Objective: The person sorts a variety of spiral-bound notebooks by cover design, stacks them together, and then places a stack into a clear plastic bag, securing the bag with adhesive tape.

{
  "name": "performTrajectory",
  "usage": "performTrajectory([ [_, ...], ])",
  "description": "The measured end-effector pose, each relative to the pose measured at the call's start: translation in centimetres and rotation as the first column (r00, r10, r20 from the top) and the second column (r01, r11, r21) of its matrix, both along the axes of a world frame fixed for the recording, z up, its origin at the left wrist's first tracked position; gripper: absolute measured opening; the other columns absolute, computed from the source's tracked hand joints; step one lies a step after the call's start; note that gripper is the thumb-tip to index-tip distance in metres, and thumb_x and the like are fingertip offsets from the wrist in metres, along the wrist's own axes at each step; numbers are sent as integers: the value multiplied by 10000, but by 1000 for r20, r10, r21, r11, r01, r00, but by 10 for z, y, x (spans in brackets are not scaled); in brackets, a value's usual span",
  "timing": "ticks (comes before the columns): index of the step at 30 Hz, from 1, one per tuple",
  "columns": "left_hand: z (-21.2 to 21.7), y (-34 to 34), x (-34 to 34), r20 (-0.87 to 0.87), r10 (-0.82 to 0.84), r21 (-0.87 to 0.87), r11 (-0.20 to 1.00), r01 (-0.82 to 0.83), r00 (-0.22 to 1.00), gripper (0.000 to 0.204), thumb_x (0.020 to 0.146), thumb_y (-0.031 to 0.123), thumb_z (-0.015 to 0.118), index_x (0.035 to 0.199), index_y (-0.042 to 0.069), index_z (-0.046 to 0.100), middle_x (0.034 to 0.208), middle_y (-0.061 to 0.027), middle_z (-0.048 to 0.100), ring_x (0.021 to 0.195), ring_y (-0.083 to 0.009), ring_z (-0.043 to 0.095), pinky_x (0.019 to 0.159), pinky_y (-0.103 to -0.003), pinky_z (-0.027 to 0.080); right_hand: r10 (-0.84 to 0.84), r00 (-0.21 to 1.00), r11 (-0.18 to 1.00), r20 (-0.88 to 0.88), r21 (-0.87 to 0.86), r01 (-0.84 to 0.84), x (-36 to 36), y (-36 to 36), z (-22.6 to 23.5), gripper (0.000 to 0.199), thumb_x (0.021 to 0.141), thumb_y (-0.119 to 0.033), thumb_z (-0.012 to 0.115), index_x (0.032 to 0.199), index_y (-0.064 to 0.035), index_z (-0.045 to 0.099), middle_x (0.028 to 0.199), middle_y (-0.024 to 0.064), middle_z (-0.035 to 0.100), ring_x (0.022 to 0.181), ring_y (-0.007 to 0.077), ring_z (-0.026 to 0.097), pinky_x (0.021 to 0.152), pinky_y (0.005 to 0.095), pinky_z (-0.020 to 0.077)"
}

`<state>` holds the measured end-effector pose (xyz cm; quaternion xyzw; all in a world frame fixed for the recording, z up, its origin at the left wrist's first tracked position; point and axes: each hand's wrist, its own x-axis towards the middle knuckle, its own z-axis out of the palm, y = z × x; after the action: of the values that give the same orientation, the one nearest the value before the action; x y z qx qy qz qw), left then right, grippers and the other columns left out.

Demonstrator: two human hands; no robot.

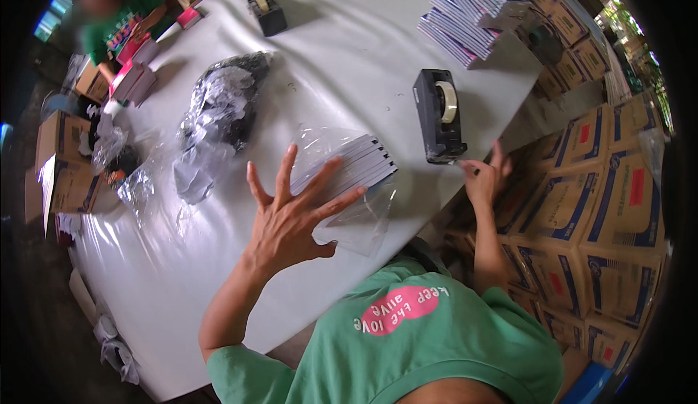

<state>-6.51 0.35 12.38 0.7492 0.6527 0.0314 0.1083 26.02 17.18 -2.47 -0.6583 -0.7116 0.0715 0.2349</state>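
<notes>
My left hand [291,219] is open, its fingers spread over a stack of thin booklets [356,158] inside a clear plastic bag [372,222]. The fingertips rest on or just above the bag; exact contact is hard to see. Beyond it to the right stands a black tape dispenser [427,113] with a roll of pale tape [447,102]. At the dispenser's near end, my right hand [486,179] has thumb and forefinger pinched at the tape's free end, the other fingers raised and slightly blurred. The tape between the fingers is barely visible.
Crumpled plastic bags [222,106] lie on the white table [320,84] to the left. A second tape dispenser [267,13] stands farther back, and piled books [465,19] at the far right. Cartons [560,200] are stacked beside the right edge. Another person [127,19] handles pink-topped stacks [133,81].
</notes>
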Motion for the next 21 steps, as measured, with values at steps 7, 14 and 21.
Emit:
performTrajectory([
  [7, 1, 0, -4, 29, -10, -45, 999, 11, 1000, 1066, 382, 384, 851, 1312, 530, 351, 1487, 44, 240, 1376, -411, -21, 970, -738, -66, 467, 599, 404, -650, -446, -799, -99, 3, 171, 416, 773, -109, 699, 1147, 34, 582, 756, 85, 668, 555, 55, 567, 393, 197, 370],
  [14, 8, 7, -2, -34, -73, -44, 997, 71, 997, 1079, 418, 377, 837, 1339, 531, 296, 1511, 54, 171, 1387, -378, -52, 964, -749, -18, 812, 505, 579, 292, -294, -760, -204, 0, 165, 924, 687, -172, 758, 1434, -101, 220, 675, 127, 642, 570, 219, 609, 604, 357, 461],
  [21, 5, 3, -16, 64, -55, -62, 996, 59, 996, 1040, 398, 311, 839, 1319, 483, 388, 1533, -37, 56, 1385, -388, -80, 972, -738, -25, 908, 136, 91, 397, 130, -987, -141, 5, 138, 677, 605, -157, 766, 1232, -290, 548, 1218, 99, 537, 1199, 288, 399, 938, 401, 352],
])
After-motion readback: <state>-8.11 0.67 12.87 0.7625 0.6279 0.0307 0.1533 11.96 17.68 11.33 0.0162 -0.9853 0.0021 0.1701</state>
